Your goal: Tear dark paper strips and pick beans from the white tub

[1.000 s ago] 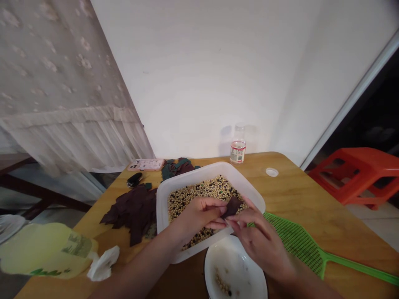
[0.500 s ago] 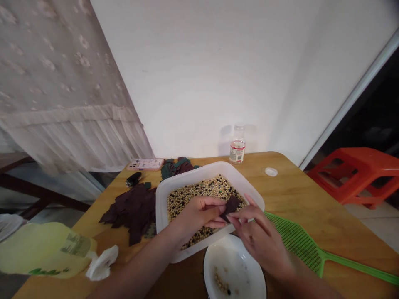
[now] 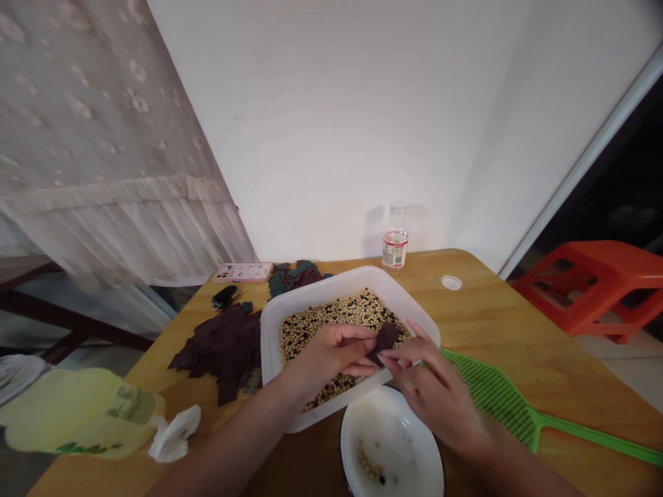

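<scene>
Between my two hands is a small dark brown fabric piece (image 3: 386, 336). My left hand (image 3: 331, 355) grips it from the left between thumb and fingers. From the right, my right hand (image 3: 427, 379) pinches its lower edge with thumb and forefinger. Both hands are over the near right part of a white plastic tub (image 3: 274, 331), which holds many pale and black beads (image 3: 321, 310). Right below the tub sits a white bowl (image 3: 414, 449) with several beads in it. A pile of dark brown fabric pieces (image 3: 228, 345) lies left of the tub.
Right of the tub lies a green fly swatter (image 3: 492, 393). A clear bottle (image 3: 395, 248) and a white cap (image 3: 452, 283) are at the back. A phone (image 3: 242, 272), green scraps (image 3: 284, 279), a crumpled tissue (image 3: 176, 433) and a yellow container (image 3: 77, 414) occupy the left. An orange stool (image 3: 606, 276) stands right.
The view has shifted very slightly. Both hands keep their hold on the brown fabric piece over the tub, with almost no movement.
</scene>
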Demonstrator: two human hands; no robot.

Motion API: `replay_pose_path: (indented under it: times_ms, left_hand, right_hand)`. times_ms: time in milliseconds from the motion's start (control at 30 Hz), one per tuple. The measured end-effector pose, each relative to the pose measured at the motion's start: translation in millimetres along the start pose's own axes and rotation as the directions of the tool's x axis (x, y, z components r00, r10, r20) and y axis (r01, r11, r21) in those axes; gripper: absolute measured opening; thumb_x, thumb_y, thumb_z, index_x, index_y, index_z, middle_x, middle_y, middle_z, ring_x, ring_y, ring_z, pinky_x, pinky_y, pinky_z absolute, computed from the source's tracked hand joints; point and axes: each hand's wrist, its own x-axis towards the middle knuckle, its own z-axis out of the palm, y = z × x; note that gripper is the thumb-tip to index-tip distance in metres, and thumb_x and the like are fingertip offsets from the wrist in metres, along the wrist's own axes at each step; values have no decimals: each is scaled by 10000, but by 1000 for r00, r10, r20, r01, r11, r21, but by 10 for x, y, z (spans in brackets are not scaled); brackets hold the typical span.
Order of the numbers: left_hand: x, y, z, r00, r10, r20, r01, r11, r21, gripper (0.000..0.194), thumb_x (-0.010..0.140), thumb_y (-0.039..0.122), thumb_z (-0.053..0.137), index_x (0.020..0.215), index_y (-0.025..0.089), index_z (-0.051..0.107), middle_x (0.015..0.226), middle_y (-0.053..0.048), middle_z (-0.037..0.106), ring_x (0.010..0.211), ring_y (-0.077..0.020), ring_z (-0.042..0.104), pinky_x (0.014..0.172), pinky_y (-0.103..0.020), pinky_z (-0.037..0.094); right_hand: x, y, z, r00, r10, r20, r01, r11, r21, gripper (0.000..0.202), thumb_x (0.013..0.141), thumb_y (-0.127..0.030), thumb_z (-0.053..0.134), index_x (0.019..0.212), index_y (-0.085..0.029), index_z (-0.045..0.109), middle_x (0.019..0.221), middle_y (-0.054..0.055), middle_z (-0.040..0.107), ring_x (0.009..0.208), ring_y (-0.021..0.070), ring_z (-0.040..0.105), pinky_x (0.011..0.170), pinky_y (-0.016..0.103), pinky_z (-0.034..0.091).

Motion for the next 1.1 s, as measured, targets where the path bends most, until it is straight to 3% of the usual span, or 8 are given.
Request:
replay_pose_path:
  times_ms: [100, 233, 400, 533, 667, 833, 967, 1100]
  left_hand:
    - [-5, 5, 4, 1000, 4, -6, -4, 1000, -2, 393, 609, 414, 783, 896, 156, 705, 732, -24, 717, 680, -130, 670, 778, -296, 525]
    - [1, 6, 5, 1000, 2, 0, -2, 1000, -3, 406, 573, 438, 796, 851, 154, 709, 734, -22, 718, 676, -128, 673, 728, -263, 531]
    - [-4, 14, 11, 1000, 1, -4, -1, 1000, -11, 391, 583, 427, 795, 855, 159, 709, 722, -12, 715, 654, -110, 666, 739, -258, 530]
    - [-13, 17, 22, 1000, -8, -5, 7, 1000, -7, 424, 567, 435, 801, 864, 148, 706, 741, -24, 718, 673, -122, 674, 723, -256, 532]
    - [-15, 9, 25, 1000, -9, -14, 9, 1000, -17, 414, 569, 425, 803, 860, 151, 698, 706, -1, 703, 642, -106, 662, 753, -274, 532]
    - [-9, 6, 20, 1000, -18, 1, 18, 1000, -7, 437, 567, 435, 800, 877, 144, 699, 740, -28, 717, 684, -128, 675, 745, -276, 532]
    - [-5, 19, 19, 1000, -20, -11, 20, 1000, -5, 432, 583, 422, 795, 900, 145, 696, 704, -12, 705, 657, -115, 664, 752, -277, 531]
    - [-6, 16, 17, 1000, -15, 3, 15, 1000, 0, 442, 573, 434, 797, 886, 138, 698, 736, -29, 714, 672, -127, 672, 734, -274, 532]
  right_hand:
    - [-3, 1, 0, 999, -10, -32, 9, 1000, -27, 245, 764, -7, 596, 680, -207, 479, 731, -38, 575, 638, 104, 588, 1027, 470, 437]
    - [-11, -5, 13, 998, 45, 37, -48, 996, 73, 216, 775, -10, 558, 825, -220, 536, 730, -51, 595, 641, 114, 607, 1043, 463, 424]
    - [-13, 5, 9, 1000, -27, -13, 27, 999, -27, 219, 771, -24, 595, 724, -221, 511, 739, -43, 587, 632, 108, 589, 1025, 483, 436]
    - [-20, -10, 17, 999, -5, 52, 4, 1000, 22, 211, 783, -12, 565, 795, -219, 525, 754, -47, 593, 649, 101, 592, 1035, 477, 430]
    - [-19, -3, 23, 998, -57, -20, 56, 997, -54, 250, 776, -12, 595, 699, -208, 461, 748, -37, 560, 635, 93, 567, 1022, 480, 441]
    - [-1, 6, 18, 999, -46, 13, 46, 999, -26, 197, 798, -36, 576, 771, -218, 506, 734, -45, 566, 632, 99, 577, 1025, 476, 439]
    - [16, 13, 4, 998, -54, -42, 50, 994, -92, 262, 776, -14, 596, 676, -213, 458, 721, -37, 550, 622, 97, 568, 1004, 459, 462]
    - [8, 0, 19, 1000, -5, 2, 5, 1000, 14, 209, 779, -30, 586, 731, -214, 500, 721, -49, 583, 617, 98, 591, 1041, 436, 430]
